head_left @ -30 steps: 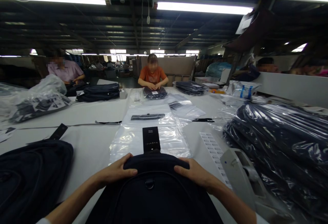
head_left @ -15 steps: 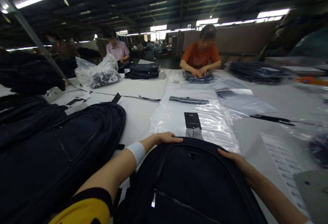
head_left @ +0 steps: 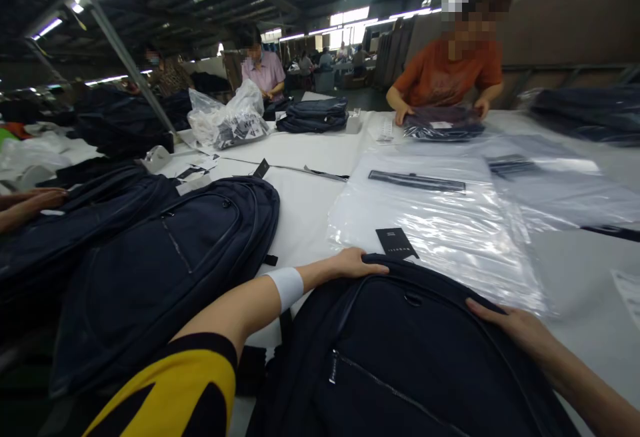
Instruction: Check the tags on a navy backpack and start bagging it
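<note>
A dark navy backpack (head_left: 400, 350) lies in front of me on the white table, its zipped front pocket facing up. My left hand (head_left: 356, 264) grips its top edge on the left, thumb over the fabric and fingers behind. Opposite, my right hand (head_left: 515, 327) holds the upper right side with the thumb on top; its other fingers are hidden. A black hang tag (head_left: 397, 244) sticks out behind the backpack's top. Just beyond lie flat clear plastic bags (head_left: 425, 217).
More navy backpacks (head_left: 170, 257) lie at my left, where another person's hand (head_left: 33, 207) rests on one. Across the table a person in orange (head_left: 445, 77) handles a bagged backpack (head_left: 443, 124). A crumpled plastic bag (head_left: 227, 117) and stacked backpacks (head_left: 315, 115) stand farther back.
My view has turned to the left. Both my hands keep hold of the backpack. The person in orange has straightened up and grips the bagged backpack by its sides.
</note>
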{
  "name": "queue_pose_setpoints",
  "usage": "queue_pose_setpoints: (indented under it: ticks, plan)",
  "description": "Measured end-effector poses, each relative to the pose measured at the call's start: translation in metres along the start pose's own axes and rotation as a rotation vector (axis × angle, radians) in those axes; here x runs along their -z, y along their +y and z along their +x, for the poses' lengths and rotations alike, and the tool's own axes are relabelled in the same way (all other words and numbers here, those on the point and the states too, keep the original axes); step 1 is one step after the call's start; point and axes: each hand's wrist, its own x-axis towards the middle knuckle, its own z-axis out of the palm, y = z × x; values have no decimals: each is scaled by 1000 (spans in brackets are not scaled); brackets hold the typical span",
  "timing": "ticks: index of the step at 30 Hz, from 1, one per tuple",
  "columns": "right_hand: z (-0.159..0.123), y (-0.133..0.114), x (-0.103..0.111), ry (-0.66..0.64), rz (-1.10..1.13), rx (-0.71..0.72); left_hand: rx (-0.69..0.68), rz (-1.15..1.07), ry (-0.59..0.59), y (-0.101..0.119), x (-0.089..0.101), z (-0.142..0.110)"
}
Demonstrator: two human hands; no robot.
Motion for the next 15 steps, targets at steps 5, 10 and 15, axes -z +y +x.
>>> queue_pose_setpoints:
  ticks: [5,10,15]
  plan:
    - [4,-6,-4,449,-802,507,-98,98,280,-17,31,-48]
    - [-105,-32,-95,514,-835,1407,-89,123,426,-73,51,-173]
    - [-206,-33,-239,-531,-965,1651,1,144,394,-133,9,-268]
